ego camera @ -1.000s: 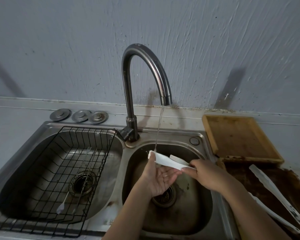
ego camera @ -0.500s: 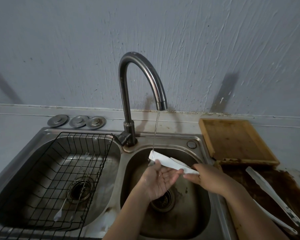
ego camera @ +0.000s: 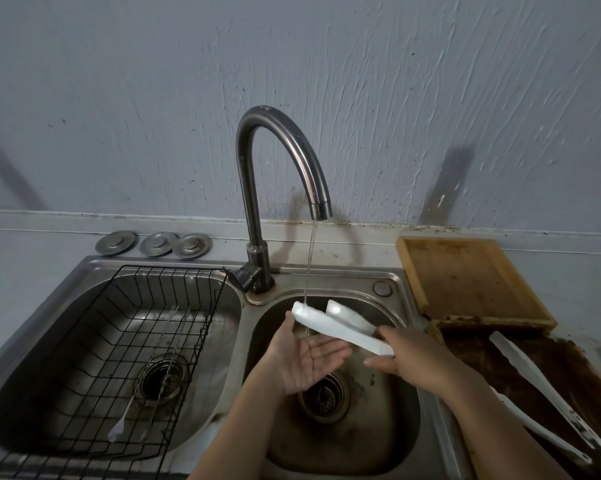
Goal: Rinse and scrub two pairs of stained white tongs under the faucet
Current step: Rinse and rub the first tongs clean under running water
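A thin stream of water (ego camera: 309,261) falls from the curved faucet (ego camera: 274,174) onto the tip of a pair of white tongs (ego camera: 340,329) held over the right basin (ego camera: 406,427) of a steel double sink. The right hand (ego camera: 420,358) grips the tongs near their hinge end, fingers curled round the two arms, which spread apart toward the far tips (one tip sits right under the stream, the other just to its right). The left hand (ego camera: 306,358) lies palm up beneath the wet tip, its fingers relaxed and nearly straight, the thumb side touching the underside of the tongs; it holds nothing. Below both hands the basin's drain (ego camera: 321,398) shows, partly hidden by the left wrist. The second pair of white tongs (ego camera: 541,393) lies well apart on a dark, stained tray (ego camera: 569,368) to the right of the sink, its arms splayed. Behind that tray, against the wall, rests a wooden cutting board (ego camera: 465,278). The left basin carries a black wire rack (ego camera: 146,341), and inside it lie a fork (ego camera: 146,368) and what seems to be a second slim utensil, too thin to name. Three round metal sink plugs (ego camera: 157,244) sit in a row on the counter behind the left basin.
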`<state>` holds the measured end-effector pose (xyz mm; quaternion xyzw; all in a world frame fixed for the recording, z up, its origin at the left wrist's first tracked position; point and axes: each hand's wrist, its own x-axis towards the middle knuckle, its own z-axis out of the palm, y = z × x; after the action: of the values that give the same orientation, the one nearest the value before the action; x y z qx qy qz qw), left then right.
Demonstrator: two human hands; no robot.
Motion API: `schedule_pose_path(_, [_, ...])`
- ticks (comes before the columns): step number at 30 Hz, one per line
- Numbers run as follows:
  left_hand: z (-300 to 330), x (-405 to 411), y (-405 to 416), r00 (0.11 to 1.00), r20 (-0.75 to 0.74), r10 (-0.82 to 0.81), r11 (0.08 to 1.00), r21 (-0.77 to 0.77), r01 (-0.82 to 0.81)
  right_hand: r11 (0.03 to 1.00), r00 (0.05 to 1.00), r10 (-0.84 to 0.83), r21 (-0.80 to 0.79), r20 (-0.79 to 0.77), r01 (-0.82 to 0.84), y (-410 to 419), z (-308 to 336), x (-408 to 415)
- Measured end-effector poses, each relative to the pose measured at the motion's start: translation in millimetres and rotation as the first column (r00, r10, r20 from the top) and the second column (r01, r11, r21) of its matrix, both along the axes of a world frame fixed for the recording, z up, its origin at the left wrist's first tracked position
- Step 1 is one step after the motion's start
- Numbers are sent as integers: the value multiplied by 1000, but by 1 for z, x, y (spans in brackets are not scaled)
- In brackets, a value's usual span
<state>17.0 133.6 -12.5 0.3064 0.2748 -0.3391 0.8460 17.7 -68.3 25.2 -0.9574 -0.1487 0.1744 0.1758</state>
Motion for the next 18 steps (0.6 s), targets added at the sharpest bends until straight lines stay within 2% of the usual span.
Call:
schedule_pose_path(4, [-3,1,14,982,19,188,977,97,-189,995,951,-15,-88,308,44,-6,3,-3])
schedule_pose_path(9, [0,6,17,946,111,303,931,177,-319,991,842,37,-129,539,39,-11,-8,-3])
schedule_pose_path(12, [5,13,13,926,185,329,914,183,-361,995,812,-39,-53,583,86,-9,-20,-1])
schedule_pose_path(18, [14,25,9,920,263,291,937,118,-330,938,762,-340,141,551,317,-6,-24,10])
